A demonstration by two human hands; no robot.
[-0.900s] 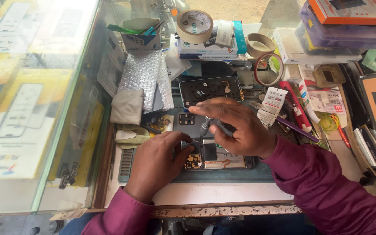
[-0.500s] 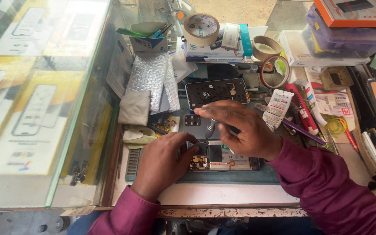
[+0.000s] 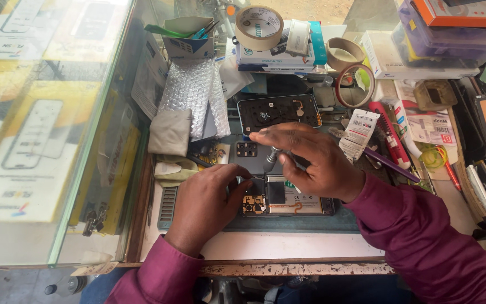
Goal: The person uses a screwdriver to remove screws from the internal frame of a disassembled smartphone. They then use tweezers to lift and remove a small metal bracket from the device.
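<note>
An opened phone lies on a dark work mat, its circuit board and battery exposed. My left hand rests on the mat, its fingertips pressing the phone's left end near the camera section. My right hand hovers above the phone and grips a small screwdriver, whose tip points down at the board. Behind my right hand lies the phone's dark back cover, inner side up.
A glass display case stands on the left. Tape rolls, small boxes, bubble wrap, a grey cloth, a red tool, a purple tool and stacked phone boxes crowd the back and right.
The view has shifted slightly. Both hands stay on the phone, with the right hand's screwdriver still at the board; no clear move of any object.
</note>
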